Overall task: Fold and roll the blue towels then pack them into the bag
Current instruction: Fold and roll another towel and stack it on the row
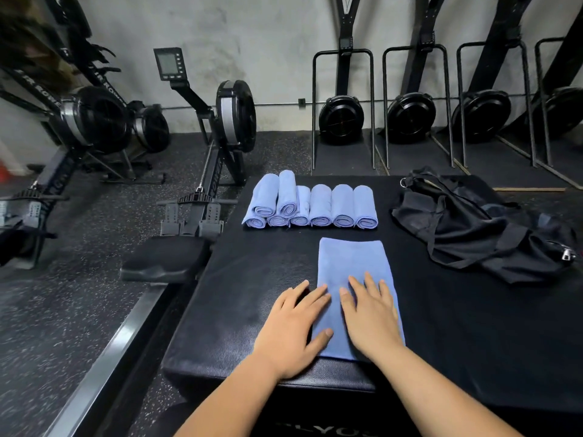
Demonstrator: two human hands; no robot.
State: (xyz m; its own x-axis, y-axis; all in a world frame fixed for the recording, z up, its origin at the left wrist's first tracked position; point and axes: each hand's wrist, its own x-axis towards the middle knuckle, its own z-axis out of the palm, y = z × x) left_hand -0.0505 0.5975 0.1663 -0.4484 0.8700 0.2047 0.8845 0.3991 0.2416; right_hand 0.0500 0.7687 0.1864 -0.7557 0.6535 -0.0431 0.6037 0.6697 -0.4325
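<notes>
A blue towel (353, 263), folded into a long narrow strip, lies flat on the black padded box (252, 279) and runs away from me. My left hand (293, 329) lies flat at the strip's near left edge, fingers straight, partly on the box. My right hand (372, 313) presses flat on the strip's near right part. Beyond the strip, several rolled blue towels (310, 203) lie in a row, with two stacked on top at the left. A crumpled black bag (473, 228) with a zipper sits at the right of the box.
Rowing machines (220, 127) stand on the speckled rubber floor to the left; one's seat (164, 260) and rail run right beside the box. More black machines (410, 118) lean upright against the far wall.
</notes>
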